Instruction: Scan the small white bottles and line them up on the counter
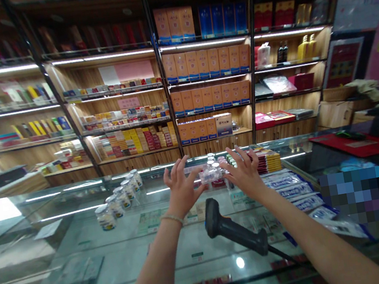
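My left hand (pixel 182 189) is over the glass counter (pixel 128 254), with its fingers apart. Opposite it is my right hand (pixel 245 173), its fingers also spread. Between the two hands are small clear containers (pixel 209 174), close to the thumbs and index fingers; whether the fingertips touch them cannot be made out. Nearer to me, a black barcode scanner (pixel 235 229) lies on the glass, its cable running under my right forearm. Beside my right hand stand stacked yellow and red packs (pixel 269 161), partly hidden by the fingers.
White-lidded jars (pixel 115 205) stand in a slanting row on the left. Blue-and-white packets (pixel 294 191) lie overlapping on the right, near a red mat (pixel 360 142). Behind the counter, lit shelves hold orange boxes (pixel 207 63) and many packs.
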A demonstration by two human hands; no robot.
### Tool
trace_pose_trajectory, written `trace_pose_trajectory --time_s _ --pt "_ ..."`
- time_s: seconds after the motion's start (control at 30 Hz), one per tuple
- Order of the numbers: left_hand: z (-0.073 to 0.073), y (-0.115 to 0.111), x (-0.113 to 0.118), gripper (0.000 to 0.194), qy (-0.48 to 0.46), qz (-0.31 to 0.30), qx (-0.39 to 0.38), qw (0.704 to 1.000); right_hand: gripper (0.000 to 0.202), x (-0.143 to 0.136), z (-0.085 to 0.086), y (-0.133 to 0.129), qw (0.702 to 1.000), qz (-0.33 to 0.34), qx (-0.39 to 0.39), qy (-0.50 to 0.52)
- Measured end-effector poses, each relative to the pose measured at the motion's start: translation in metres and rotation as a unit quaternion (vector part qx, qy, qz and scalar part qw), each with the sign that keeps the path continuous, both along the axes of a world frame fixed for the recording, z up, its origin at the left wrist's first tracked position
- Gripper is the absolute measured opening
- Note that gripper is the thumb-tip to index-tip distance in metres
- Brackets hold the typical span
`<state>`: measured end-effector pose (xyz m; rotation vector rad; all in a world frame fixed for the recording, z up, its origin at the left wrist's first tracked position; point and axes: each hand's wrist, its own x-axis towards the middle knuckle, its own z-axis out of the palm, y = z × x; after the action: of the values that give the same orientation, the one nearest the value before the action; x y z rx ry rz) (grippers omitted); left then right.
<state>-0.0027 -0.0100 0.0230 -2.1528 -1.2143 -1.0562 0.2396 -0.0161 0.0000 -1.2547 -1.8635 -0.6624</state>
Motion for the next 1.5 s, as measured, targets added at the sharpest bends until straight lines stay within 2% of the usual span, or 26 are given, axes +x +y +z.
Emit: trace_pose_trajectory --time_s 0.13,0.47,0.67,0.77,0.9,1.03,1.17,1.3,1.5 --pt "-0.001 0.001 -0.002 0.038 -0.009 -0.005 -0.004 1.000 0.033 -0.002 0.005 -0.001 1.000 0.009 0.003 -0.013" --pt "-0.002 0.003 -0.006 0.045 -0.027 -0.002 0.004 1.000 0.032 -0.015 0.044 -0.007 0.995 0.025 0.006 -0.097" --pt "0.002 0.000 -0.004 0.039 -0.042 -0.010 0.004 0.999 0.031 -0.017 0.053 -0.016 0.994 0.017 -0.003 -0.104" --pt "0.003 -0.002 -0.003 0.037 -0.057 -0.008 0.005 0.998 0.044 -0.023 0.054 -0.029 0.996 -0.006 -0.018 -0.082" --pt "0.003 -0.004 -0.002 0.034 -0.078 -0.008 0.005 0.997 0.065 -0.036 0.042 -0.061 0.998 -0.039 -0.044 -0.035" --pt "0.001 -0.004 -0.002 0.035 -0.087 -0.005 0.005 0.996 0.082 -0.047 0.013 -0.096 0.995 -0.033 -0.090 -0.041" --pt "-0.001 -0.004 -0.002 0.036 -0.086 -0.004 0.000 0.996 0.093 -0.054 -0.013 -0.117 0.990 -0.033 -0.129 -0.040" --pt "-0.003 -0.003 -0.002 0.036 -0.088 -0.007 -0.002 0.996 0.080 -0.060 -0.022 -0.123 0.988 -0.044 -0.145 -0.034" --pt "-0.004 -0.002 -0.003 0.037 -0.083 -0.003 0.007 0.997 0.056 -0.072 -0.019 -0.126 0.982 -0.065 -0.172 -0.039"
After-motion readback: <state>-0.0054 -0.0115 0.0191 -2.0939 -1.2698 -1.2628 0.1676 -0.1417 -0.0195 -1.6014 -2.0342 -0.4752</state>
